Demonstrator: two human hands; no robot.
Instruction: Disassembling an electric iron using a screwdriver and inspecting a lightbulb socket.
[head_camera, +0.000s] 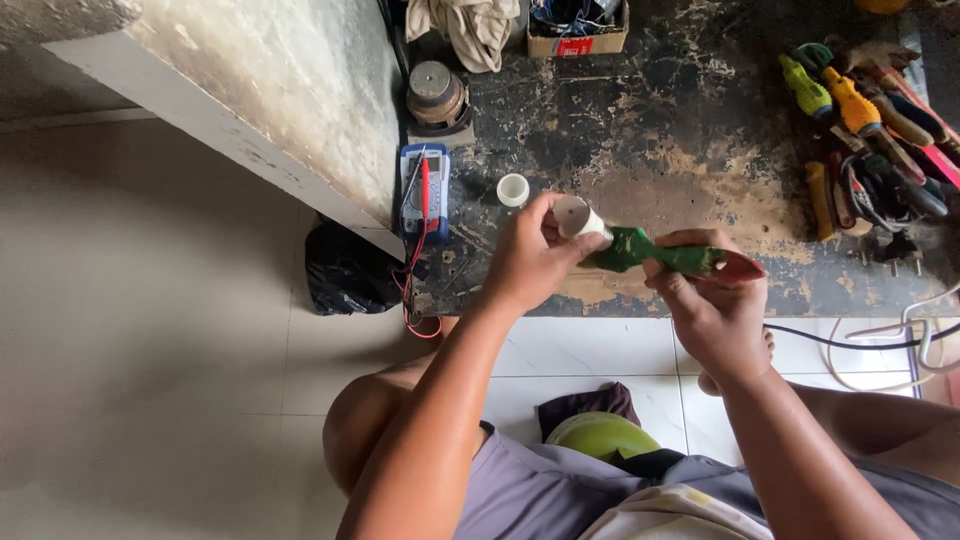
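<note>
My left hand (528, 258) grips a short white tube-shaped piece (577, 217) with its open round end facing up. That piece sits on the end of a green, twisted plastic part (632, 248). My right hand (712, 310) holds the other end of the same item, where a dark red tip (738, 267) sticks out past my thumb. Both hands hover over the front edge of a worn dark workbench (640, 130). A small white cap (513, 190) stands on the bench just left of my left hand.
A blue multimeter (424, 188) with a red probe lies left of the cap, a round metal part (436, 95) behind it. Screwdrivers and pliers (870, 140) are heaped at the right. A cardboard box (577, 28) and cloth (465, 28) sit at the back. Cables (890, 345) trail right; a black bag (345, 272) lies on the floor.
</note>
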